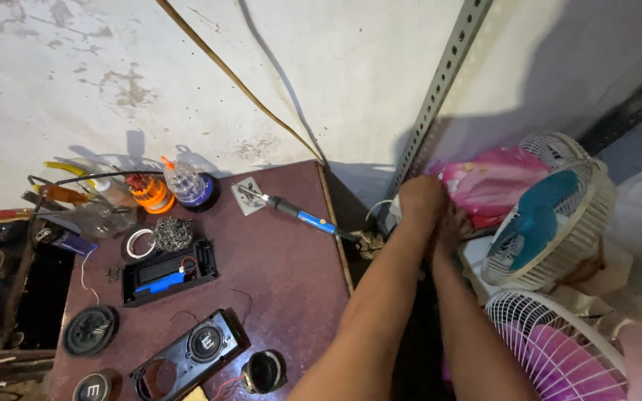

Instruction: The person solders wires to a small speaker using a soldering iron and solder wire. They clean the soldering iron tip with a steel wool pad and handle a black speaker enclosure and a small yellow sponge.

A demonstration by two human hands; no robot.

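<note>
Both hands reach past the right edge of the worktop (291, 252) into the gap by the wall. The left hand (419, 199) and right hand (451, 223) are pressed together beside a pink plastic bag (492, 182); the fingers are hidden, so I cannot tell whether either grip is clenched or released, or on what. The bag is crumpled and glossy, with what it holds hidden, and sits against a slotted metal upright (440, 89). Just right of it leans a white fan with teal blades (548, 215), and below that a white fan with pink blades (559, 349).

On the maroon worktop, a blue-handled soldering iron (299, 212) lies near the right edge, its tip resting on a small metal plate (249, 197). A black tray (169, 271) holds a blue cylinder. At the back stands a small clear bottle with an orange cap (183, 182), with a black speaker panel (187, 353) at the front.
</note>
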